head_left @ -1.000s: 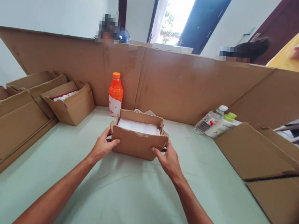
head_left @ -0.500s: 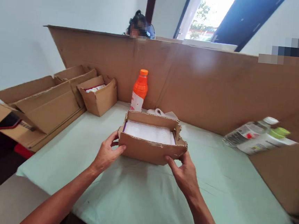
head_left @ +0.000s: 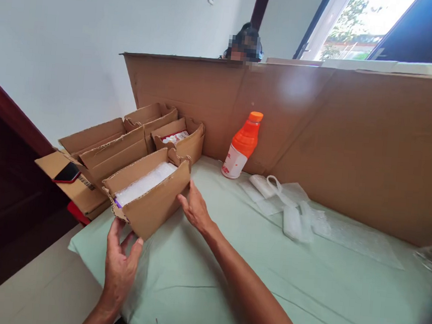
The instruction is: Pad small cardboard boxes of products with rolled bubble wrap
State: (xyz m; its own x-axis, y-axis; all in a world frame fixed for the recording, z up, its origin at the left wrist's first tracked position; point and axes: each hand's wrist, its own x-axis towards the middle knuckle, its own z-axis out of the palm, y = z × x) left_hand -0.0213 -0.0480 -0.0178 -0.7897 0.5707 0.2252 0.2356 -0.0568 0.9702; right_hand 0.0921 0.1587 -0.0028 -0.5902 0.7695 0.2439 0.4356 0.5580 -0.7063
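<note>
An open-topped cardboard box [head_left: 159, 202] stands at the left side of the table, turned at an angle. White bubble wrap [head_left: 146, 183] fills its inside, with a purple edge showing at the near end. My left hand [head_left: 120, 259] curves round the box's near left end, thumb by the lower front corner. At the opposite end, my right hand [head_left: 197, 208] rests its fingers against the side and its thumb toward the front face. The hands hold the box between them; the left fingertips are partly hidden behind its corner.
Beside it are a smaller cardboard box [head_left: 192, 147] with packed contents and a larger divided box [head_left: 115, 148]. An orange-capped bottle [head_left: 242, 144] stands before the cardboard partition [head_left: 353, 144]. Bubble wrap pieces [head_left: 297, 219] lie on the green-covered table [head_left: 250, 286]. A person [head_left: 245, 43] is beyond.
Both hands have carried the box from the table's middle to the left, beside the other boxes, and turned it. The view has swung left, uncovering the bubble wrap pieces.
</note>
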